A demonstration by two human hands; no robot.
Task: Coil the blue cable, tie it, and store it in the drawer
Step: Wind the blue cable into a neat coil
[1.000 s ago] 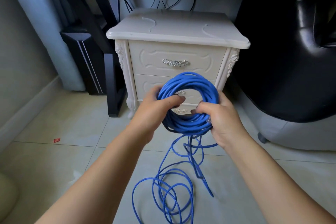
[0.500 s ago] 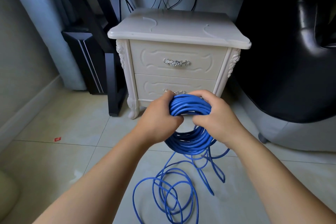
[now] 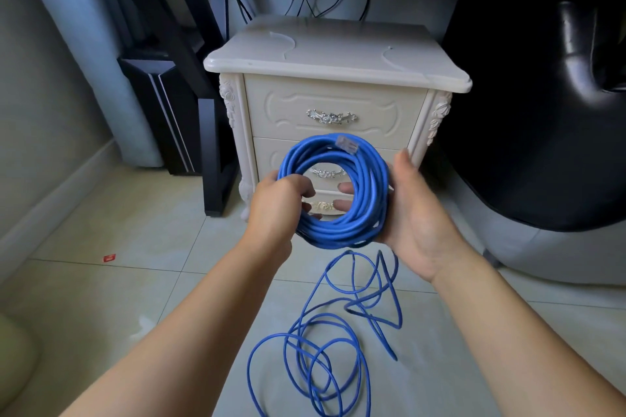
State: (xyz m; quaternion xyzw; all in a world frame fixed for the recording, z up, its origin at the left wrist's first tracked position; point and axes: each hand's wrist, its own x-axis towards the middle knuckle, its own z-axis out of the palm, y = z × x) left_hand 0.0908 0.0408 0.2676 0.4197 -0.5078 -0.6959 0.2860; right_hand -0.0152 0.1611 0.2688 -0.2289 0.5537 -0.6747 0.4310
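Note:
A thick round coil of blue cable (image 3: 364, 179) stands upright in the air in front of a cream nightstand (image 3: 335, 57). A clear plug (image 3: 346, 145) sits at the coil's top. My left hand (image 3: 276, 203) grips the coil's left side, fingers curled through the ring. My right hand (image 3: 411, 213) cups the right side, palm toward me, with fingertips showing inside the ring. Loose cable (image 3: 315, 352) trails from the coil down onto the tiled floor in several loops. Both drawers are closed; the upper drawer (image 3: 333, 112) has a silver handle.
A black chair (image 3: 542, 112) stands close on the right, a black desk leg (image 3: 213, 152) and dark boxes on the left. Thin black wires hang behind the nightstand. A small red scrap (image 3: 109, 258) lies on the floor tiles at the left.
The coil was tipped down and squeezed between both hands; now it is raised upright again. My right hand has moved to the outer right side and turned palm up.

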